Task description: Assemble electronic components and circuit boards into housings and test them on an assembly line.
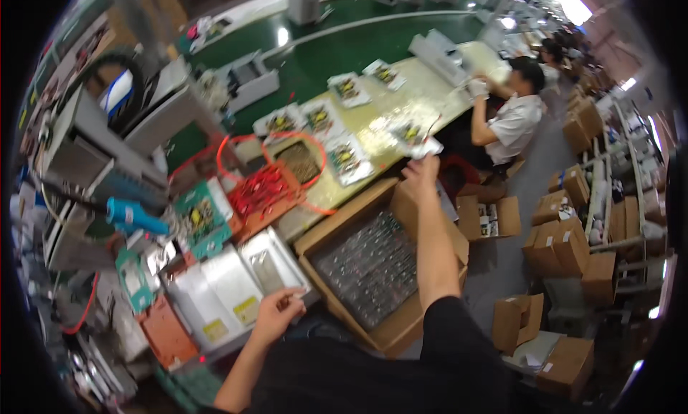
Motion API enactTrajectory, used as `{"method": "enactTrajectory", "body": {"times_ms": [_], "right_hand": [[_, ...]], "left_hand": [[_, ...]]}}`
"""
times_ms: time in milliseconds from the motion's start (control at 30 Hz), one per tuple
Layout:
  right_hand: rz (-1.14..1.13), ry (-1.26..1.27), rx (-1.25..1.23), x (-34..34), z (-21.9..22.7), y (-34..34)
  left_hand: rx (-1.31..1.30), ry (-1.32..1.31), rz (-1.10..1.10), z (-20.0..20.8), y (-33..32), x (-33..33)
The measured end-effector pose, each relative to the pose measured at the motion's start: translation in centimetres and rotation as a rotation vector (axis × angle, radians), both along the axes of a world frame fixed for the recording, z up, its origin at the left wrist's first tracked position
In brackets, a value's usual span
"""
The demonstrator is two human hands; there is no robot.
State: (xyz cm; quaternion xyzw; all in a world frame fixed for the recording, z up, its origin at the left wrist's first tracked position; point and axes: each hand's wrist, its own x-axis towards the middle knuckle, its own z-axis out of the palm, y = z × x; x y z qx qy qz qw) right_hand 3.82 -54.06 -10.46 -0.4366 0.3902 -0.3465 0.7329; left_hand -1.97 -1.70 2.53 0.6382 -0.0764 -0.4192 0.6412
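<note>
My right hand (pixel 421 167) reaches forward over the open carton to the table's near edge. Its fingers close at the near corner of a circuit board on a white plate (pixel 411 133), from which a red wire sticks up; the exact grip is blurred. My left hand (pixel 278 316) is held low beside the metal trays, fingers loosely bent and apart, nothing visible in them. Closest to it is a pale metal tray (pixel 288 269). Between my arms stands a cardboard carton (pixel 342 324) with rows of dark parts under clear plastic (pixel 369 267).
Several similar boards (pixel 347 160) lie along the yellow-topped table (pixel 380 117). At left are a red bin of red parts (pixel 261 192), orange tubing (pixel 324 163), a blue tool (pixel 136 215) and a green fixture (pixel 197 217). A co-worker (pixel 510 120) sits at right, near cartons (pixel 555 246).
</note>
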Motion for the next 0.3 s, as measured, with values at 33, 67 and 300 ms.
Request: {"method": "enactTrajectory", "body": {"times_ms": [33,67,300], "right_hand": [[-0.080,0.102,0.008,1.4,1.7,-1.3],[-0.065,0.159,-0.054,1.9,1.7,-2.3],[0.685,-0.003,0.002,-2.3,-24.7,-16.9]], "left_hand": [[0.037,-0.003,0.010,0.9,0.0,0.2],[0.048,0.003,0.022,1.5,0.1,0.2],[0.057,-0.141,0.481,4.0,5.3,0.1]]}}
